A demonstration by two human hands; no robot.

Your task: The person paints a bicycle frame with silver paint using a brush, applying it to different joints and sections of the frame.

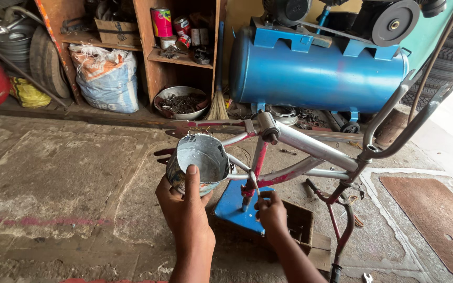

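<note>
Now left hand [184, 202] grips paint tin [199, 162]; right hand [271, 209] pinches brush [255, 183].

bicycle frame [310, 149] ahead, bare floor [53, 183] left

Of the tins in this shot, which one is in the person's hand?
The silver paint-smeared tin, open and gripped by the left hand beside the bicycle frame. The other tins stand on the wooden shelf behind.

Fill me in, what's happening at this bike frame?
A person is painting a bicycle frame silver. The left hand holds a paint-smeared tin can; the right hand holds a small brush at a tube that is still red low down. The frame stands over a blue board, a blue compressor tank behind.
</note>
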